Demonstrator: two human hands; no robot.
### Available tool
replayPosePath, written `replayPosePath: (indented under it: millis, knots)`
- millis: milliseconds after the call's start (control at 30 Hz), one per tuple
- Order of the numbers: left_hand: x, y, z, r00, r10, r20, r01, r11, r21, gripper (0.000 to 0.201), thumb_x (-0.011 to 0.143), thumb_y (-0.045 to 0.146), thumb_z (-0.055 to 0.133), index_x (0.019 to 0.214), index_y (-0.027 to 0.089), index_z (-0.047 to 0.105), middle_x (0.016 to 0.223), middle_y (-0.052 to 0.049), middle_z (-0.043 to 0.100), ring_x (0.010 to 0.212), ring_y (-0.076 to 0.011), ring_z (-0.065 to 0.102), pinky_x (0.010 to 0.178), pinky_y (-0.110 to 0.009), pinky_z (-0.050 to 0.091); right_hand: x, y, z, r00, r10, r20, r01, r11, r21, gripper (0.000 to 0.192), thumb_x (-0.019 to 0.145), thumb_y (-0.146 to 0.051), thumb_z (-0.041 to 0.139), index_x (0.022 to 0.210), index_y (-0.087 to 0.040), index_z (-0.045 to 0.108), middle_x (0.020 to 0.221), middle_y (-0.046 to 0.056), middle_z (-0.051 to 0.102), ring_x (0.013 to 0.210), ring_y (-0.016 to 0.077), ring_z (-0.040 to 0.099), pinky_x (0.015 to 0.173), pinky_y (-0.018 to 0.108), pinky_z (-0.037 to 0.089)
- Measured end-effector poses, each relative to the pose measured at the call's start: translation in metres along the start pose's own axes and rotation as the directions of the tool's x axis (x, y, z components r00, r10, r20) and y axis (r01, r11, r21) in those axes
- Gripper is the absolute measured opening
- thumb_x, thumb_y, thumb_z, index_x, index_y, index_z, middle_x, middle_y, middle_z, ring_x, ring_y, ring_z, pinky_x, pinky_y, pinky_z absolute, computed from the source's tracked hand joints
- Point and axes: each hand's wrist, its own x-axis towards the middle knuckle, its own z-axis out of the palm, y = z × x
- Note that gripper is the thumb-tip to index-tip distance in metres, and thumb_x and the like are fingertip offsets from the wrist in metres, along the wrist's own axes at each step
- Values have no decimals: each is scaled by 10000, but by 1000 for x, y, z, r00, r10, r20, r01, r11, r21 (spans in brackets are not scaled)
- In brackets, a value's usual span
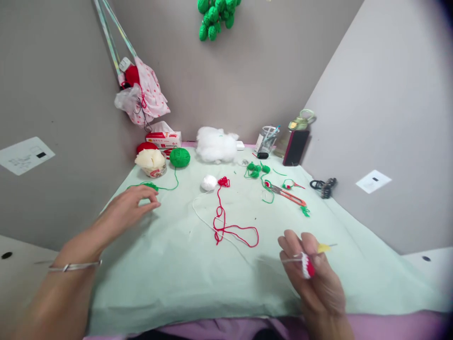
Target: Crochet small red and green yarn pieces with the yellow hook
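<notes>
From head camera I see right hand [323, 285], near right, gripping small red-and-white crochet piece [308, 266] and yellow-handled hook [323, 248]. Left hand [139, 200] at left over counter [177, 269], fingers loosely curved, near green yarn strands [151, 185]. Mid-counter: white yarn ball [209, 182], loose red yarn [220, 211]. Far: green yarn ball [180, 157] left, white stuffing [216, 145] centre, dark phone [296, 148] right, before bottle [299, 123].

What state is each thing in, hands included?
Left hand: fingers loosely curled, thumb apart
Right hand: closed on the red-and-white crochet piece
Red-and-white crochet piece: gripped
Red yarn: clumped at one end, otherwise loosely looped
White yarn ball: wound, strand trailing
Green yarn ball: wound, strand trailing
Phone: standing, visible face dark
Tissue box: open, tissue sticking out
Pink bag: hanging
</notes>
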Motion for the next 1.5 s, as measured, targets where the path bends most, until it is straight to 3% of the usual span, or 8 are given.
replayPosePath:
  millis: [167, 400, 633, 833, 1067, 1233, 1367, 1500]
  knots:
    - [28, -48, -15, 985, -150, -87, 160, 980, 119, 196, 754, 440, 629, 807, 252, 647, 850, -121, 713, 819, -390, 686, 760, -524, 540, 2, 6, 6, 996, 29, 86, -24, 998, -66, 224, 782, -379, 910, 728, -264, 725, 643, -37, 399, 563, 116, 301, 475, 240, 252]
    - [34, -66, -13, 976, -153, -154, 174, 975, 136, 192, 727, 445, 691, 727, 257, 655, 834, -113, 713, 782, -345, 664, 701, -439, 525, 2, 7, 8, 995, 39, 92, -29, 993, -113, 271, 771, -398, 916, 708, -243, 702, 642, -37, 424, 548, 108, 319, 476, 237, 270]
    - [63, -37, -1, 976, -33, -216, 33, 999, -3, 194, 795, 428, 690, 815, 248, 758, 987, -116, 736, 1119, -395, 629, 974, -487, 491, 3, 13, 15, 994, 67, 86, -55, 989, -134, 277, 747, -410, 927, 692, -249, 708, 630, -28, 445, 534, 109, 311, 460, 240, 263]
    - [72, -26, 4, 966, -60, -250, -6, 967, -256, 150, 666, 343, 814, 640, 223, 727, 852, -80, 729, 968, -339, 663, 938, -455, 485, 1, 16, 13, 992, 91, 86, -78, 987, -143, 312, 732, -414, 935, 676, -235, 685, 631, -31, 444, 531, 103, 290, 467, 244, 261]
    - [49, 21, -30, 894, -121, -432, -244, 676, -695, 242, 945, 465, 636, 950, 226, 680, 888, 57, 743, 800, -124, 637, 791, -286, 519, 4, 22, 17, 992, 123, 17, -118, 979, -165, 380, 702, -461, 944, 659, -219, 654, 624, -32, 427, 561, 114, 317, 489, 238, 286]
    - [32, 74, -36, 954, 89, -287, -288, 542, -790, 180, 805, 295, 873, 866, 178, 750, 979, -23, 814, 980, -204, 735, 947, -374, 565, 8, 30, 25, 983, 181, -16, -181, 971, -153, 421, 663, -490, 961, 652, -207, 650, 631, -28, 447, 569, 112, 360, 495, 225, 307]
    - [11, 98, -43, 794, 72, -604, -579, 393, -714, 13, 950, 241, 743, 948, 243, 755, 1071, 72, 796, 1186, -177, 684, 1162, -413, 456, 9, 32, 31, 974, 220, 44, -212, 966, -145, 369, 673, -455, 963, 656, -203, 694, 617, -27, 485, 535, 97, 393, 471, 220, 324]
    - [-24, 117, -16, 887, 411, -212, -445, 633, -634, 78, 938, 276, 777, 861, 271, 791, 1286, 10, 770, 1408, -287, 588, 1215, -496, 425, 7, 38, 40, 926, 371, 66, -357, 919, -164, 309, 662, -441, 973, 725, -208, 780, 618, -10, 602, 479, 97, 477, 449, 234, 396]
